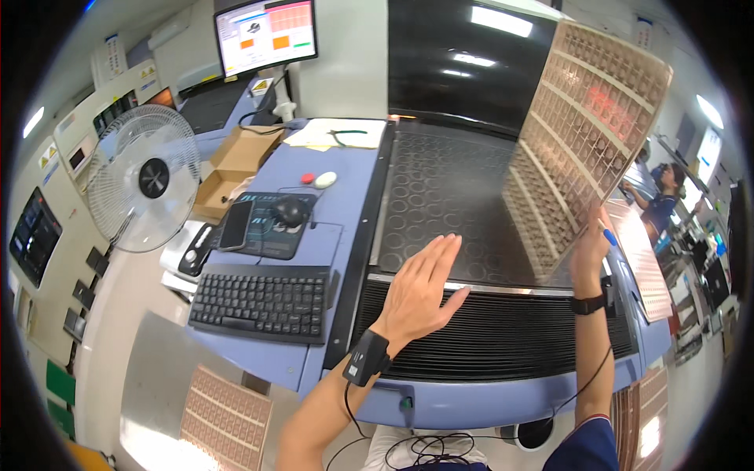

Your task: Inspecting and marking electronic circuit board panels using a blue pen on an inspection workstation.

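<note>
A large copper-coloured circuit board panel (585, 118) with rows of small repeated patterns stands tilted up over the right side of a dark machine bed (440, 180). My right hand (589, 255) grips the panel's lower right edge, and a blue pen (607, 231) sticks out by its fingers. Fingers stretched and thumb apart, my left hand (420, 290) is open over the bed's front edge, holding nothing. Below it lies a black ribbed cover (471, 337). My left wrist wears a black strap with a cord (367, 357); a black band is on the right.
Left of the bed are a keyboard (259, 302), a phone (236, 225), a mouse (290, 210), pliers (345, 135) and an open cardboard box (236, 169). A fan (145, 179) stands farther left, a monitor (267, 35) behind. More panels (644, 259) lie right; a person (662, 200) is beyond.
</note>
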Demonstrator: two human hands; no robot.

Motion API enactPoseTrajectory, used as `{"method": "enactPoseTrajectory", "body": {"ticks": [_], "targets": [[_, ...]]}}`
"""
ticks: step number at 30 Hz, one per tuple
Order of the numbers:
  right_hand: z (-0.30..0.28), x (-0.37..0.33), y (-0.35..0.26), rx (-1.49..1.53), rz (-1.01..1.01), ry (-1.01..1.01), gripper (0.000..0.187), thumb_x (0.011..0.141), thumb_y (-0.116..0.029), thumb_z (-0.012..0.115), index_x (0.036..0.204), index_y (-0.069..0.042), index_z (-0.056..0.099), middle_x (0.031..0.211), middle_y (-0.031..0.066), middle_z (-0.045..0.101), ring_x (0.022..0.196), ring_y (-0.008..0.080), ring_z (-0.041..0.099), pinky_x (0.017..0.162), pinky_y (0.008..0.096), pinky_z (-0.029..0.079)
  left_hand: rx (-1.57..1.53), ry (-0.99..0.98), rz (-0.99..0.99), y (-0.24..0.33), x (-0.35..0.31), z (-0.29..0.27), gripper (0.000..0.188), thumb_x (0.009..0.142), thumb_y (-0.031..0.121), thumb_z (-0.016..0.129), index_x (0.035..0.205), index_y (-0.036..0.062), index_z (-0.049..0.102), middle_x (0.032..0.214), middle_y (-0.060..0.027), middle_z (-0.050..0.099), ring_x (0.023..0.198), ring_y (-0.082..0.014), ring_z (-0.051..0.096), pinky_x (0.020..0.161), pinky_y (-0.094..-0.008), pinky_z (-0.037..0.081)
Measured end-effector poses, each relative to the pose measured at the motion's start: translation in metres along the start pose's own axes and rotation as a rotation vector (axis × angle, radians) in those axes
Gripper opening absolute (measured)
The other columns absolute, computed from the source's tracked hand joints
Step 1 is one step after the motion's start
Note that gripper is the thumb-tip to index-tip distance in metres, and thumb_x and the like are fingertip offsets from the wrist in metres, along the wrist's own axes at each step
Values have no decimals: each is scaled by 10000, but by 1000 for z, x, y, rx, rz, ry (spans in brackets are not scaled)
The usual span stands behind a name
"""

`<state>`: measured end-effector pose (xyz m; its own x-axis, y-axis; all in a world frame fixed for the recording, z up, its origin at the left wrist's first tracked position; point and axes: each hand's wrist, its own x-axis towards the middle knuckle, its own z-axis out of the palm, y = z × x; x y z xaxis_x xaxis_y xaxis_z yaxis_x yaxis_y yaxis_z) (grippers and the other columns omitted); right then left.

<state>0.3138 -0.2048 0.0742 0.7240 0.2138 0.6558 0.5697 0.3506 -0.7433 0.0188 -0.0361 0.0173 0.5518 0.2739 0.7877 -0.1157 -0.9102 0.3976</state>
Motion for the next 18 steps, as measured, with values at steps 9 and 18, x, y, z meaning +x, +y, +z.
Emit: {"method": "enactPoseTrajectory", "body": {"ticks": [9, 18], "targets": [[15, -112, -27, 545, 1139, -520, 428, 1107, -249, 426, 1355, 88, 511, 1259, 261, 656, 1135, 325, 683, 1023, 480, 552, 242, -444, -121, -36, -35, 25, 658, 998, 432, 596, 1482, 6, 461, 1534, -224, 463, 1458, -404, 388, 1192, -499, 326], [-19, -84, 23, -798, -75, -797, 412, 977, -200, 652, 1316, 21, 573, 1028, 262, 687, 964, 488, 666, 805, 500, 554, 515, -384, -198, -51, -36, 33, 481, 1035, 413, 541, 1380, 87, 615, 1499, -287, 470, 1453, -493, 348, 1203, -615, 228]]}}
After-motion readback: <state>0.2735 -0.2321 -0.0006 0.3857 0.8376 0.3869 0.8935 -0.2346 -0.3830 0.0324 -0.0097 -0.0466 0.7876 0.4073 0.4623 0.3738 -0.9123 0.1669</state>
